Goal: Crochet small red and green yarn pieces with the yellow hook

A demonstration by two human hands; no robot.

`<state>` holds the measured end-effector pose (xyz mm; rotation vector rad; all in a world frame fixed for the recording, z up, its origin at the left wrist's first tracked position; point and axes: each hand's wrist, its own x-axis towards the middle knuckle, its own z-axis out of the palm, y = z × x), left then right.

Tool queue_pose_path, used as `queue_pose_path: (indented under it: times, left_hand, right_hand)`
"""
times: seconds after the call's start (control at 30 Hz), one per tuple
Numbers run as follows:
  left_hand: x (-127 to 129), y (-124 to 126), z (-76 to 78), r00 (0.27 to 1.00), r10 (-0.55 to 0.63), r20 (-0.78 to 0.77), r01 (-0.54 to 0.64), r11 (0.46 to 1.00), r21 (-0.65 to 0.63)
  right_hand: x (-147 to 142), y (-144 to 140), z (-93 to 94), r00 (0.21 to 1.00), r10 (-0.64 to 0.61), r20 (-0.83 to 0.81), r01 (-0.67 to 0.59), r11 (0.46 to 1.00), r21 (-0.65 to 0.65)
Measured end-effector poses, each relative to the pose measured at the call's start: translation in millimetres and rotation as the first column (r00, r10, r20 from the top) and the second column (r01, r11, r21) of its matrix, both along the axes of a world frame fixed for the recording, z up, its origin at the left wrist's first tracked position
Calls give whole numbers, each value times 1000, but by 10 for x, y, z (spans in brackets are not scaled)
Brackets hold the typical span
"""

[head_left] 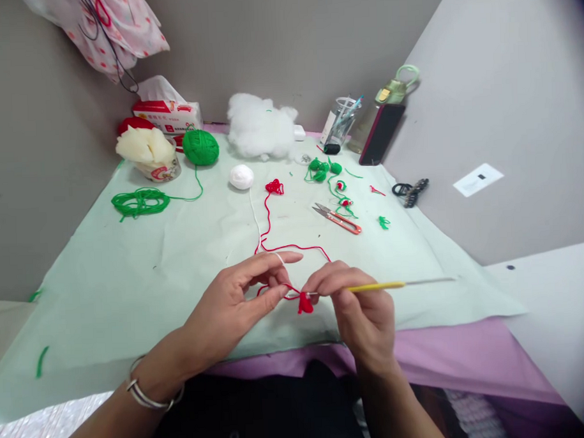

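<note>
Left hand (237,304) pinching small red knitted piece (305,303) near the table's (107,276) front edge, right hand (359,306) closed on thin yellow hook (385,285), fuzzy red yarn (273,226) trailing back, metal scissors (337,219) further behind.

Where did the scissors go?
In the head view, the scissors lie on the green sheet, right of centre, just beyond the right hand, beside the little green yarn pieces.

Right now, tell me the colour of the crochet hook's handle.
Yellow: the crochet hook in the right hand has a yellow handle and bare metal end, seen from the head view.
</note>
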<state>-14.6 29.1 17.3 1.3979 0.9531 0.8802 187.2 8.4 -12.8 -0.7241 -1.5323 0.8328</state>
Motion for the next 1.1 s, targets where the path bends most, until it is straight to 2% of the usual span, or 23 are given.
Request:
queue_pose_path:
  times: [0.1, 0.2, 0.33, 0.43, 0.5, 0.67, 0.83, 0.9, 0.93, 1.0, 1.03, 1.1]
  left_hand:
    - [9, -23, -1, 996, 73, -55, -70, 995, 67]
    - [25, -54, -3, 988, 148, -53, -140, 981, 132]
    - [23, -74, 7, 976, 208, -67, -181, 941, 285]
    - [19, -85, 27, 969, 233, -87, -169, 874, 456]
    - [21, -98, 46, 971, 221, -89, -157, 876, 456]
    - [35, -110, 81, 980, 194, -42, -182, 961, 208]
    - [86, -106, 56, 978, 207, 2, -206, 971, 123]
    - [115, -123, 19, 973, 223, 61, -226, 973, 52]
    - [127, -133, -3, 970, 218, 111, -217, 976, -23]
    - [139, -143, -50, 952, 177, 251, -119, 966, -228]
    - [138, -141, -71, 932, 158, 326, -45, 944, -328]
    - [120, -120, -98, 886, 157, 436, 73, 882, -466]
  right_hand:
    - [15, -58, 70, 962, -66, 264, 25, 987, 157]
    - [-6, -119, 143, 861, -175, 478, 5, 942, 335]
    - [-37, -182, 202, 747, -329, 577, -3, 867, 498]
    - [-31, -197, 203, 698, -373, 611, 5, 856, 517]
    - [-21, -191, 191, 684, -390, 617, 15, 852, 523]
    - [-5, -189, 164, 692, -420, 587, 37, 833, 552]
    - [-26, -209, 90, 720, -413, 557, 79, 847, 525]
    - [-44, -199, 29, 725, -457, 516, 124, 823, 555]
    - [-52, -191, -3, 719, -490, 493, 147, 800, 582]
    - [-60, -176, -55, 711, -546, 443, 179, 750, 637]
    - [-61, -170, -69, 720, -539, 437, 169, 747, 643]
    - [-58, -163, -70, 792, -454, 408, 163, 801, 575]
